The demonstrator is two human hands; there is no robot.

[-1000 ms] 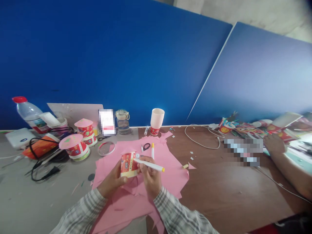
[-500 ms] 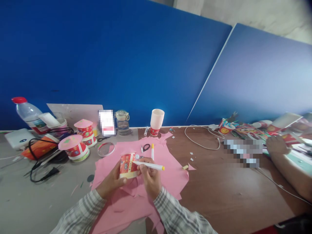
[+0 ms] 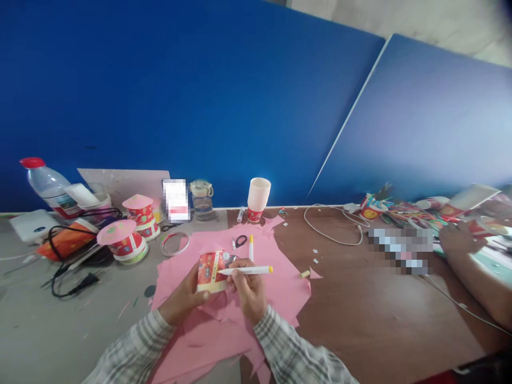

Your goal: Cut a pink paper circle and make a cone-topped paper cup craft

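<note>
My left hand is closed around the left side of a red patterned paper cup with a pale yellow band along its lower edge. Between the fingers and thumb of my right hand is a white marker with a yellow end. Its tip meets the printed strip on the cup's face, or is very close to it. Pink paper lies beneath both hands. Just beyond them on the paper are black-handled scissors and a second marker with a yellow end.
Red cups with pink paper tops stand at left, near a black cable and a bottle. Behind the paper are stacked cups and a water jar. A yellow cap lies right. Another person's arm reaches in at far right.
The marker's tip has shifted slightly down and left on the cup, and the marker lies more level. My left hand keeps its hold. The other person's hand has shifted slightly.
</note>
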